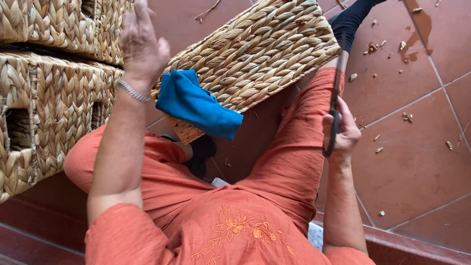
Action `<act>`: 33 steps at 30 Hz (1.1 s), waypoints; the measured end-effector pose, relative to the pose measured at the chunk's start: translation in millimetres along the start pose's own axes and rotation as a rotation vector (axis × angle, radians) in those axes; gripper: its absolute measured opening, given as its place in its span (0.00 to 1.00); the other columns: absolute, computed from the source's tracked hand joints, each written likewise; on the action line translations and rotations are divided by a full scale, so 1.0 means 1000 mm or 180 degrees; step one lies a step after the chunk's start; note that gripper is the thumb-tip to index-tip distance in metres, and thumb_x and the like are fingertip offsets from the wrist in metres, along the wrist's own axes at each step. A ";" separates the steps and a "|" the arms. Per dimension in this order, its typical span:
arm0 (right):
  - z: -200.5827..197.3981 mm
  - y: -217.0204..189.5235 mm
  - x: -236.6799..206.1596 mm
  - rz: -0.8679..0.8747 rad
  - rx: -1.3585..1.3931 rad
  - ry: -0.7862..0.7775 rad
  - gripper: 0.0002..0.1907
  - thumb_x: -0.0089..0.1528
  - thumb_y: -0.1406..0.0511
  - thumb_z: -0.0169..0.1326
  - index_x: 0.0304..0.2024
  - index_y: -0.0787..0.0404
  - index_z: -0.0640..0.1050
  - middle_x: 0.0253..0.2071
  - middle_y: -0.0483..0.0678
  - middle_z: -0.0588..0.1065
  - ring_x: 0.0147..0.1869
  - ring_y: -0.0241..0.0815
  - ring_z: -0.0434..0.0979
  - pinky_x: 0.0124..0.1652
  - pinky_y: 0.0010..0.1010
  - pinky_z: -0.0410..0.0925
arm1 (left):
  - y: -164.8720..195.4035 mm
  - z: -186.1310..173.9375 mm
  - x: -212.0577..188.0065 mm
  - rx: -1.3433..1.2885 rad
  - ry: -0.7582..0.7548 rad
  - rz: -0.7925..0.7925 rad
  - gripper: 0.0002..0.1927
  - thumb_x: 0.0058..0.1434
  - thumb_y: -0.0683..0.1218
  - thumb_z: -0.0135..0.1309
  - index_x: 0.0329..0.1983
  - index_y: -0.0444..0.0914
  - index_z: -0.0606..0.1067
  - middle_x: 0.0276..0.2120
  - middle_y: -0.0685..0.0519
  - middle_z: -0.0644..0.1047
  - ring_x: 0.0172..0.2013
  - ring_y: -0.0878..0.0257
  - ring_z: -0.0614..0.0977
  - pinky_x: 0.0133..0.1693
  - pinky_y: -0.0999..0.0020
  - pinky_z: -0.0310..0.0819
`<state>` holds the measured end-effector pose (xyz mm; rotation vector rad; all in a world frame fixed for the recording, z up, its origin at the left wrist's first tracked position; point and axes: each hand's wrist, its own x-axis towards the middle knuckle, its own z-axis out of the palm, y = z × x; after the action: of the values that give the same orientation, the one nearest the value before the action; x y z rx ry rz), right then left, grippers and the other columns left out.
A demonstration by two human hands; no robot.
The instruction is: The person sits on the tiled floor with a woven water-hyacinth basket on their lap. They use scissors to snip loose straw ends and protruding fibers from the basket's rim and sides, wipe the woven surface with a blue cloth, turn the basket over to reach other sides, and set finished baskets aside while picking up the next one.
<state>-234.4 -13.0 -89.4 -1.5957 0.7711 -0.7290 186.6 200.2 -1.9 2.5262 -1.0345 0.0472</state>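
left hand [142, 46]: spread, raised, holding nothing, just left of woven basket [255, 59]
right hand [343, 132]: gripping scissors [334, 115], blades pointing up toward basket's right corner
nearer: left

The woven basket [260, 54] is straw-tan, plaited in a braided herringbone pattern, and the stacked baskets [49, 98] beside it share that pale golden weave. The cloth [196, 105] draped over the basket's edge is plain bright blue. The tunic [230, 221] is burnt orange, with floral embroidery in lighter orange thread. The scissors [333, 118] are dark, nearly black. The bracelet [133, 92] is silvery. The floor [417, 147] is terracotta-red tile with pale grout lines, dotted with tan scraps.
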 end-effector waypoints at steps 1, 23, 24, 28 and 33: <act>-0.006 0.007 -0.005 0.0052 0.0002 0.0153 0.36 0.69 0.54 0.60 0.71 0.72 0.70 0.38 0.35 0.71 0.35 0.23 0.64 0.33 0.15 0.57 | -0.003 -0.006 -0.011 0.0100 0.0024 0.0234 0.17 0.62 0.42 0.59 0.54 0.37 0.73 0.45 0.43 0.76 0.50 0.48 0.77 0.53 0.44 0.67; -0.082 0.162 -0.166 0.1537 -0.3249 0.1053 0.31 0.60 0.52 0.66 0.62 0.54 0.75 0.39 0.58 0.81 0.41 0.62 0.81 0.41 0.51 0.71 | 0.017 -0.026 -0.129 0.0704 -0.1016 0.1645 0.22 0.61 0.49 0.64 0.57 0.46 0.75 0.45 0.49 0.77 0.56 0.52 0.77 0.70 0.36 0.51; -0.080 0.162 -0.171 0.1761 -0.3287 0.0957 0.34 0.58 0.53 0.66 0.64 0.52 0.74 0.39 0.60 0.80 0.43 0.65 0.80 0.42 0.54 0.70 | 0.006 -0.028 -0.130 0.0758 -0.1048 0.1316 0.21 0.61 0.50 0.64 0.56 0.43 0.74 0.44 0.48 0.77 0.53 0.50 0.77 0.65 0.41 0.56; -0.078 0.165 -0.176 0.2150 -0.3350 0.0524 0.41 0.55 0.54 0.66 0.70 0.48 0.69 0.42 0.64 0.79 0.47 0.71 0.78 0.45 0.61 0.67 | -0.047 -0.050 -0.127 0.0318 -0.0599 -0.0303 0.18 0.71 0.48 0.60 0.57 0.34 0.73 0.45 0.43 0.78 0.47 0.46 0.80 0.52 0.53 0.73; -0.088 0.142 -0.137 0.1372 -0.3530 0.0413 0.23 0.60 0.55 0.66 0.56 0.52 0.81 0.44 0.60 0.81 0.47 0.61 0.82 0.48 0.51 0.73 | -0.064 -0.067 -0.135 -0.3053 0.0145 -0.1400 0.19 0.73 0.50 0.58 0.59 0.35 0.70 0.50 0.52 0.79 0.49 0.63 0.80 0.55 0.66 0.76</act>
<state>-398.5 29.8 -223.6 -2.2174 1.7343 -0.0292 140.9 356.7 12.5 1.7748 -0.3094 -0.4131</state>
